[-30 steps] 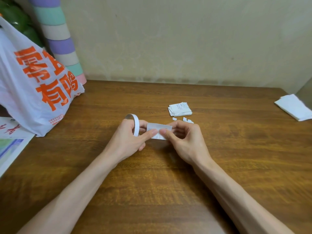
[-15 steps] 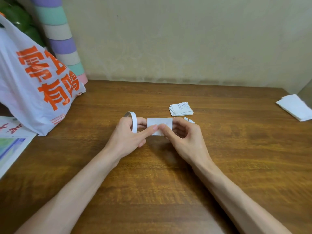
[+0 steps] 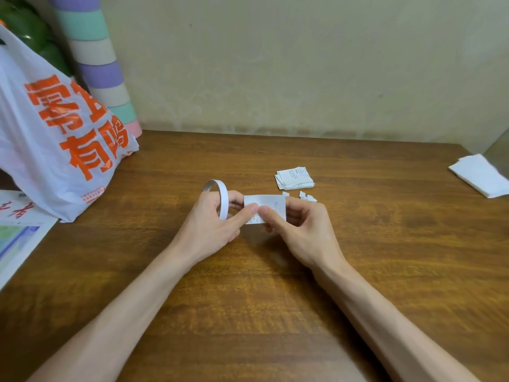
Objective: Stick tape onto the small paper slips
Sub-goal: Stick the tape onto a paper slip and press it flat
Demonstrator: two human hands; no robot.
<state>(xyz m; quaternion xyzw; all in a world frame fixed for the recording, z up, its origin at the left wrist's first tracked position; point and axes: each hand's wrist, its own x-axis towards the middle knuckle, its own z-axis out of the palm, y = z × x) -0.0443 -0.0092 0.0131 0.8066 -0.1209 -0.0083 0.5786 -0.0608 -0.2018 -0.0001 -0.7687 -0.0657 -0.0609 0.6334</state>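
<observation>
A small white paper slip (image 3: 265, 205) is held above the wooden table (image 3: 248, 299) between both hands. My left hand (image 3: 212, 230) pinches its left part with the thumb on top, and a thin white tape ring (image 3: 221, 197) sits looped over that hand's fingers. My right hand (image 3: 303, 230) pinches the slip's right part, thumb tip meeting the left thumb at the slip's lower middle. A stack of printed paper slips (image 3: 294, 177) lies on the table just beyond the hands.
Tiny torn white bits (image 3: 305, 196) lie near the stack. A white plastic bag with orange print (image 3: 55, 139) stands at the left by a striped roll (image 3: 96, 64). Printed sheets (image 3: 19, 232) lie at the left edge, folded white paper (image 3: 480, 175) at the far right.
The slip has been turned more upright and squarer to the camera, and both thumbs have slid together at its lower middle. The hands stay in nearly the same spot.
</observation>
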